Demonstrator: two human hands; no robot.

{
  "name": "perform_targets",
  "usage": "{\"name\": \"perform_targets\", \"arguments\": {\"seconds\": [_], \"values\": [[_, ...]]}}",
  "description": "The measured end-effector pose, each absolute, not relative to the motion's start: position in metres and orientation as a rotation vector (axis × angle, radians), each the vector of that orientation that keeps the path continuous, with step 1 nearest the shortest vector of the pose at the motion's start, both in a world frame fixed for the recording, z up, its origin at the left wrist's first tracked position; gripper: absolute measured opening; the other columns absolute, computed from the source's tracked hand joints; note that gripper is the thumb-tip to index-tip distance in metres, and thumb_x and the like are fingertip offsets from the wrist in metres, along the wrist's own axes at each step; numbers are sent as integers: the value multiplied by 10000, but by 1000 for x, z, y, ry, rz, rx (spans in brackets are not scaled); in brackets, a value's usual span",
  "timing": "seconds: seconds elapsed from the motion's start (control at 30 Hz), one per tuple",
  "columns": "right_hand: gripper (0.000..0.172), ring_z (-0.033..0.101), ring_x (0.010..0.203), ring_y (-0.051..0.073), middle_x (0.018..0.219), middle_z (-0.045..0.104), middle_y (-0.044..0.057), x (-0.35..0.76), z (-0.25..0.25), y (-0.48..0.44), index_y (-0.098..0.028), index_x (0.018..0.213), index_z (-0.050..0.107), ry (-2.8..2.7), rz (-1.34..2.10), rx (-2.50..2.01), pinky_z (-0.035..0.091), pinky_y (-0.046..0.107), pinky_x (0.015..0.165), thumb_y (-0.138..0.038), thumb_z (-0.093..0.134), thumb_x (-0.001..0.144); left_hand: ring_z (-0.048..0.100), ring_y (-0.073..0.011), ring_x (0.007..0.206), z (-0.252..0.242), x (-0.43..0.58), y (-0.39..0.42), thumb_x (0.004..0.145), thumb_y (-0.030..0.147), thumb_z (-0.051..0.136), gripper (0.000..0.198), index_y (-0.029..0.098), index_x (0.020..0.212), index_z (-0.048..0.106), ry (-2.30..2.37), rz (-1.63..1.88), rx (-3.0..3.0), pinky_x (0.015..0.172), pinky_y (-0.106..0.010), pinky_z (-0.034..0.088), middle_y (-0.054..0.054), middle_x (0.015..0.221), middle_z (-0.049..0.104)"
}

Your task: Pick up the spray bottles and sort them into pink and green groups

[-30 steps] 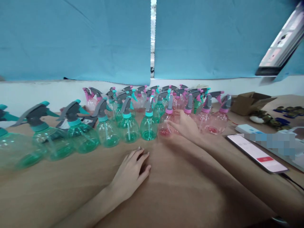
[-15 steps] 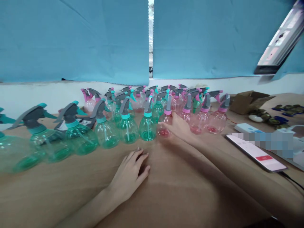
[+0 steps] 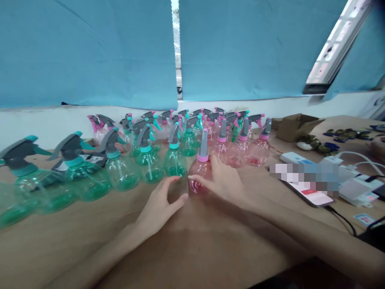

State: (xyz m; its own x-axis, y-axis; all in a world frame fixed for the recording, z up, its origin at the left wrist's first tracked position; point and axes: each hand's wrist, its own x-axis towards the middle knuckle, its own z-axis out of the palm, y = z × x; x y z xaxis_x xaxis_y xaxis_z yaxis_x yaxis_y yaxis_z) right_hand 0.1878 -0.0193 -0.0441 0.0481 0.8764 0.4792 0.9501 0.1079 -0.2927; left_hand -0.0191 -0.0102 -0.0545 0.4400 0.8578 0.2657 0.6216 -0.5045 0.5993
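Observation:
My right hand (image 3: 224, 181) wraps round the body of a pink spray bottle (image 3: 199, 171) with a grey trigger and a pink collar, standing upright on the brown table (image 3: 210, 241). It stands in front of the row of bottles. My left hand (image 3: 159, 204) rests on the table just left of that bottle, fingers spread and reaching toward it, holding nothing. A green spray bottle (image 3: 175, 158) stands right behind my left fingertips.
Several green spray bottles (image 3: 120, 168) line the left, several pink ones (image 3: 240, 148) the back right. A phone (image 3: 309, 194), white devices with cables (image 3: 355, 182), a small cardboard box (image 3: 296, 125) and dark small parts (image 3: 339, 134) lie at the right. Blue sheets (image 3: 90, 48) hang behind.
My right hand has pulled the pink bottle out of the row toward me. My left hand has slid forward and right toward it. The view has shifted rightwards.

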Motion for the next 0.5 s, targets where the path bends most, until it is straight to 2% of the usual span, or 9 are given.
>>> {"name": "perform_targets", "arguments": {"seconds": [0.1,0.23,0.37,0.5], "values": [[474,653,703,282,867,649,91,185,-43,-34,-192,962,471,-1878,-183,-1773,379,310,482,-639,449,805,478,-290,1238,-37,4,-9,830,431,571,488,239,1253,423,1164,860,2230,1008,-517,400,-105,1352,492],[380,642,637,242,843,639,73,178,-42,-47,-184,938,490,-1913,-159,-1780,347,291,444,-538,490,802,461,-247,1246,-16,33,-8,813,343,612,541,230,1293,389,1002,989,2172,1038,-461,385,-89,1354,478],[523,652,683,254,874,641,89,170,-44,-55,-170,985,523,-1957,-184,-1685,402,307,458,-647,487,775,564,-250,1100,-8,50,-7,791,292,625,446,180,1197,477,984,1064,2021,956,-457,447,-110,1255,546],[768,652,830,298,996,648,153,161,-50,-62,-111,1133,500,-1963,-222,-1587,489,353,545,-769,429,742,620,-219,933,-10,51,-9,816,315,595,358,207,1147,512,967,1129,1941,889,-428,474,-61,1059,625]]}}
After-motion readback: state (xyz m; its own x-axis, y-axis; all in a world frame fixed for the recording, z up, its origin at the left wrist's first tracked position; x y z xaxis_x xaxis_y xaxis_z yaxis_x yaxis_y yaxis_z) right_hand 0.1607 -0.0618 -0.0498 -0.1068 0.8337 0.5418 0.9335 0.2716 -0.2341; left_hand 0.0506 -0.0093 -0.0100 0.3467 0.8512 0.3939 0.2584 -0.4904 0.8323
